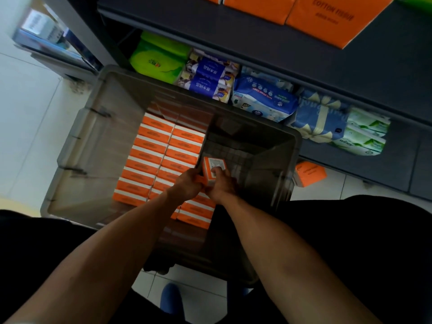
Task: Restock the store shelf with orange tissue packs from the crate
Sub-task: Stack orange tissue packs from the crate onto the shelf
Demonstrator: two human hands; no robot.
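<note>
A grey see-through crate (77, 146) stands on the floor below me. Its left half holds rows of several orange tissue packs (161, 148); its right half shows bare bottom. Both hands reach down into it. My left hand (187, 185) and my right hand (222, 183) together grip one orange tissue pack (211, 167), tilted up with its white label end facing me. More orange packs (327, 17) sit on the upper dark shelf (268, 47) at the top.
The lower shelf holds green (159, 57), blue (210, 78), blue-and-white (261, 99) and ribbon-printed (320, 118) tissue packs. One orange pack (308, 173) lies on the tiled floor right of the crate. My dark-clothed knees flank the crate.
</note>
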